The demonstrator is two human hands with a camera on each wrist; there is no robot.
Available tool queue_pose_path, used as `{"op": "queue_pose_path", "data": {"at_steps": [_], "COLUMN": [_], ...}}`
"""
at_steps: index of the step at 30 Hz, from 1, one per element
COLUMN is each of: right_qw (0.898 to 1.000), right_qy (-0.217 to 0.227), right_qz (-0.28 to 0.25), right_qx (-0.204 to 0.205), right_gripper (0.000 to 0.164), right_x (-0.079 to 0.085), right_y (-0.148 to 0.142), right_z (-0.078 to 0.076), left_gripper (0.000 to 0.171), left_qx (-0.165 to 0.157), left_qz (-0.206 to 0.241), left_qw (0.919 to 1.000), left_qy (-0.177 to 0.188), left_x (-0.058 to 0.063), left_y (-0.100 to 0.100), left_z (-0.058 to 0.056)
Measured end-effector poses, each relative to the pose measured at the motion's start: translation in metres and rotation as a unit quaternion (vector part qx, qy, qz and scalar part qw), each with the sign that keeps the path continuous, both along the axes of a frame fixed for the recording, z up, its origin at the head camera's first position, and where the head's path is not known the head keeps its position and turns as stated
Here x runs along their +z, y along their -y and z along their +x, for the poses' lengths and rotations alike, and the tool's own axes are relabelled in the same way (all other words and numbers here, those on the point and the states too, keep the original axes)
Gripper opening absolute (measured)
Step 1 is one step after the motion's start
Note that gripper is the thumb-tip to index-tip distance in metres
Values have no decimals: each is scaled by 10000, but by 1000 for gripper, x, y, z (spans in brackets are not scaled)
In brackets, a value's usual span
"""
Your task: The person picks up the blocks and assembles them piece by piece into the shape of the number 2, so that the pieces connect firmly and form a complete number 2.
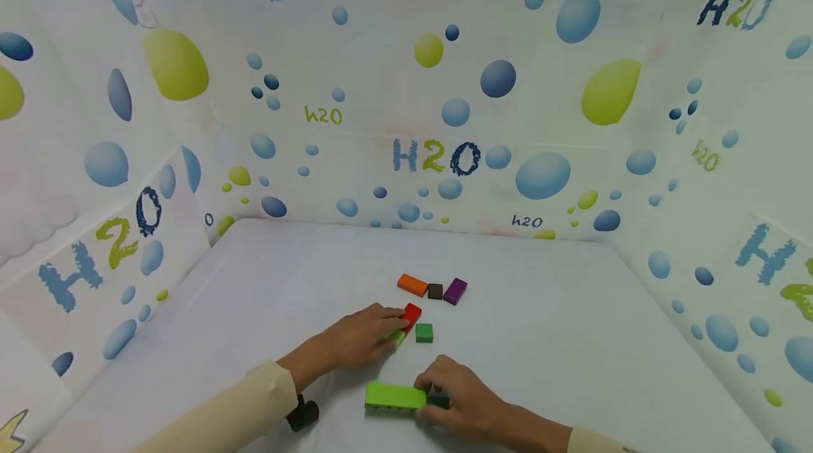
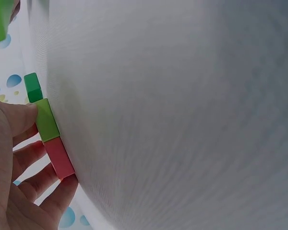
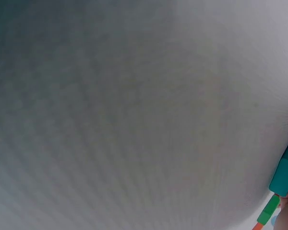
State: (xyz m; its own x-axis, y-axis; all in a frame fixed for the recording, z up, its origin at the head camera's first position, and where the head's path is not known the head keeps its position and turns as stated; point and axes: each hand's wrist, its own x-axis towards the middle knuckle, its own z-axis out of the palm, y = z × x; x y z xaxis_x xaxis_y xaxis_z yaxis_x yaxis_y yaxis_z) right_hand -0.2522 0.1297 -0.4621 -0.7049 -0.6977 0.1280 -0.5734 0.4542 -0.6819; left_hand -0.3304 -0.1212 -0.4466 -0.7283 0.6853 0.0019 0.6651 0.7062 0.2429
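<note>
My left hand [image 1: 365, 336] holds a red block [image 1: 411, 314] and a small lime green block [image 1: 398, 339], which lie end to end. In the left wrist view, the thumb is on the small lime green block [image 2: 48, 122] and fingertips reach the far end of the red block [image 2: 60, 158]. Nearer the front, a long lime green block [image 1: 395, 396] lies against a dark teal block [image 1: 438, 402]. My right hand [image 1: 466, 400] pinches them where they meet, partly hiding the teal one. A green block [image 1: 424, 333] sits just right of the red one.
Farther back on the white table [image 1: 540, 326] lie an orange block [image 1: 413, 285], a dark brown block [image 1: 435, 291] and a purple block [image 1: 455, 291], close together. Patterned sheets [image 1: 381, 72] enclose the table at the back and sides.
</note>
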Motion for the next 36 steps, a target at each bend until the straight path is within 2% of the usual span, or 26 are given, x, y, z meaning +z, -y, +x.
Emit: {"op": "queue_pose_path", "data": {"at_steps": [23, 36], "right_qw": [9990, 9980], "right_qy": [109, -236], "right_qz": [378, 482], "right_qx": [196, 346], "right_gripper": [25, 27], "right_x": [-4, -3], "right_y": [-12, -19], "right_z": [5, 5], "left_gripper": [48, 47], "left_qx": [144, 82], "left_qz": [-11, -22], "left_qw": [9998, 9998], "left_qy": [-100, -156], "left_x": [-6, -5], "left_y": [-6, -10], "left_z": [9, 11]}}
